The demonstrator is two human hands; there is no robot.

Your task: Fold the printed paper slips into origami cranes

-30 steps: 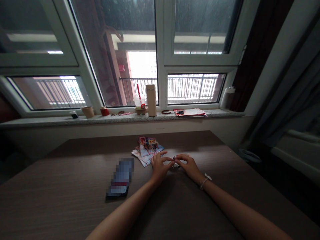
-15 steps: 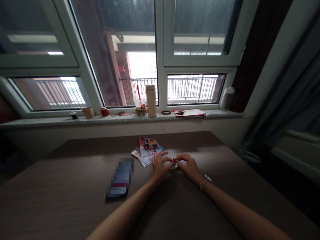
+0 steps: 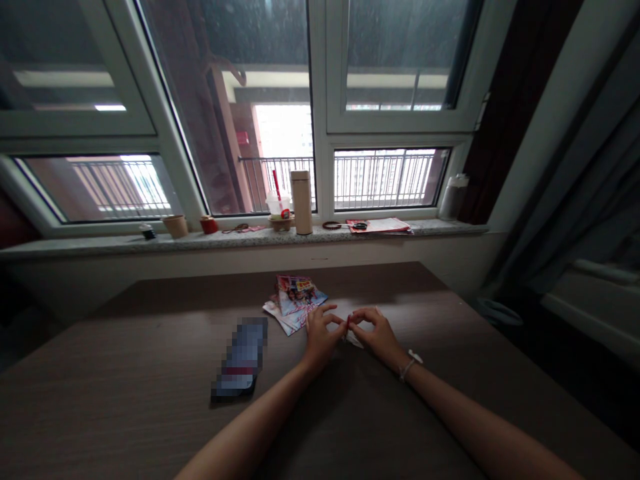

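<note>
Over the brown table [image 3: 165, 360], my left hand [image 3: 323, 335] and my right hand [image 3: 376, 331] meet, thumb and forefinger of each pinched together. Between the fingertips is a small piece of folded paper [image 3: 355, 341], whitish below with a bit of red at the top. Its exact shape is mostly hidden by the fingers. Just beyond my left hand lie printed, colourful folded papers [image 3: 295, 300], overlapping each other. A phone-like dark slab [image 3: 241, 360], blurred by pixels, rests left of my left forearm.
On the stone windowsill [image 3: 240, 239] stand a beige flask [image 3: 301, 202], a cup with a red straw [image 3: 278, 203], a brown paper cup [image 3: 175, 226] and a red jar [image 3: 209, 224]. Farther right are scissors [image 3: 358, 226] on red-and-white papers [image 3: 385, 227] and a grey bottle [image 3: 455, 198].
The small paper piece has turned between my fingertips; a red bit now shows on top and more white below. Both hands stay nearly in place, still pinching.
</note>
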